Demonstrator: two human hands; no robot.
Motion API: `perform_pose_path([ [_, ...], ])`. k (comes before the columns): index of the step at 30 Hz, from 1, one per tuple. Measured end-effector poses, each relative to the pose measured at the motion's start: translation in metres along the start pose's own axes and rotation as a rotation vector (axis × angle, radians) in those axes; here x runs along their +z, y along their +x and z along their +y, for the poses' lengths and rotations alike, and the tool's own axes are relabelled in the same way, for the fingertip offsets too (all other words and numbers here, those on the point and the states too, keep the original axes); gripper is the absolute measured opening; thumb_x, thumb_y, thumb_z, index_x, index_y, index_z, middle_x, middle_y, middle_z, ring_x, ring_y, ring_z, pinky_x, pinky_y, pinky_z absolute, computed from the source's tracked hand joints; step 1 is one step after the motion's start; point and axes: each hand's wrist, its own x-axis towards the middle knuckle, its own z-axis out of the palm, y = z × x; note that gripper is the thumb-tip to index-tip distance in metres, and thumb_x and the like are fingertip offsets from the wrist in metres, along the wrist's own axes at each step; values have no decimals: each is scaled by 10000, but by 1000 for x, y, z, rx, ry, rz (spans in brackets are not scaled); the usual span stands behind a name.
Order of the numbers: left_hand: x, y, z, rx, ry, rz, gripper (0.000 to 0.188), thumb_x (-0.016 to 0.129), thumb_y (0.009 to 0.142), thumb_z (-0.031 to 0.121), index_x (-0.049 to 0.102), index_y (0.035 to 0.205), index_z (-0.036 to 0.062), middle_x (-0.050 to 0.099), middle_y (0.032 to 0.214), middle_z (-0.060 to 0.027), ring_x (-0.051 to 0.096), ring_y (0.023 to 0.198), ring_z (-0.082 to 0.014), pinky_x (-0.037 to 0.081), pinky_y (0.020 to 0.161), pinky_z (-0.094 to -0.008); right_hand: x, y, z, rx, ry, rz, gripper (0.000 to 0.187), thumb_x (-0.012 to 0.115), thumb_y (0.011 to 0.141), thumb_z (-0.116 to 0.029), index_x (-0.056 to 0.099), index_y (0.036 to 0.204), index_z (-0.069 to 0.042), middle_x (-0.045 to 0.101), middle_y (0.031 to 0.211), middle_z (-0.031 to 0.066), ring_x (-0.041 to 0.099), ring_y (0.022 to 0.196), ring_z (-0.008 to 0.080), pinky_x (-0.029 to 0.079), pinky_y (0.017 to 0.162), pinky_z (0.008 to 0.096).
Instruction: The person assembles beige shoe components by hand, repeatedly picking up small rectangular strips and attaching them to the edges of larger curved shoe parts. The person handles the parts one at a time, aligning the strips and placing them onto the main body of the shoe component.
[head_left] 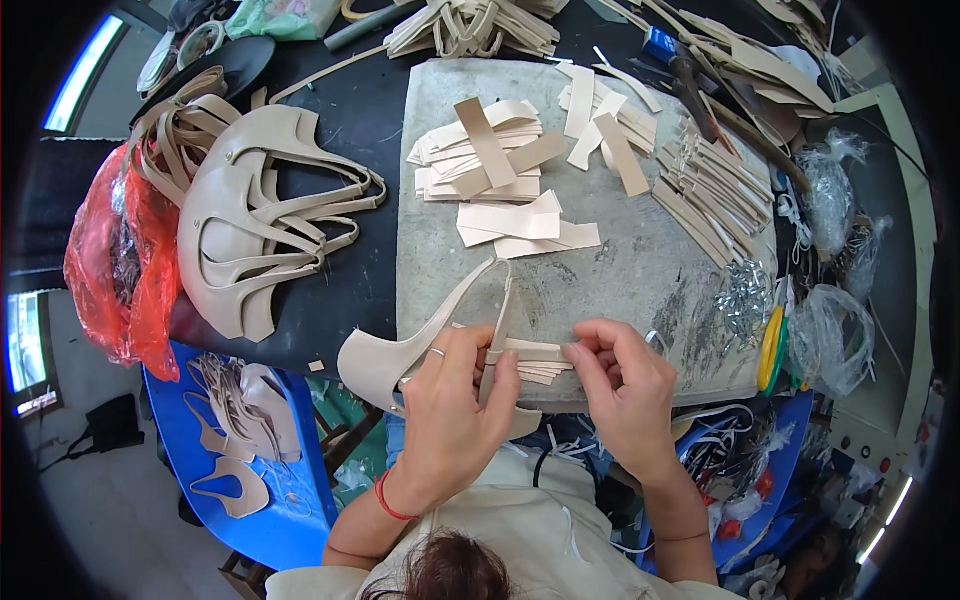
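Observation:
My left hand [450, 410] grips a beige leather shoe upper [375, 362] near the front edge of the grey slab, with its thin straps rising to a point above my fingers. A beige strip [532, 350] runs sideways from the straps at my left fingertips to my right hand [628, 390], whose thumb and forefinger pinch its other end. Several narrow strips [540, 372] lie just below it, between the hands. How the strip passes around the strap is partly hidden by my left fingers.
On the grey slab [600, 290] lie flat beige pieces [485, 150], bundled strips [710, 190] and small metal buckles [745, 300]. Stacked uppers [230, 210] rest at left beside a red plastic bag [115, 270]. Yellow and green rings [772, 350] sit at the right edge.

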Motion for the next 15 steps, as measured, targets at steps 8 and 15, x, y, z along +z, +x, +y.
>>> perform_pose_path([
  [8, -5, -5, -11, 170, -43, 16, 207, 650, 836, 29, 578, 1020, -32, 568, 811, -92, 576, 628, -125, 481, 533, -259, -33, 14, -6, -12, -160, -32, 324, 739, 741, -95, 588, 1020, -33, 539, 979, 144, 541, 904, 301, 450, 767, 365],
  [15, -25, -44, -21, 261, -254, 87, 226, 654, 853, 44, 601, 1035, -80, 594, 912, -135, 626, 764, -153, 546, 629, -229, -17, 23, -34, -377, 203, -521, 215, 736, 730, -84, 639, 912, -23, 611, 845, 91, 571, 790, 259, 456, 690, 354],
])
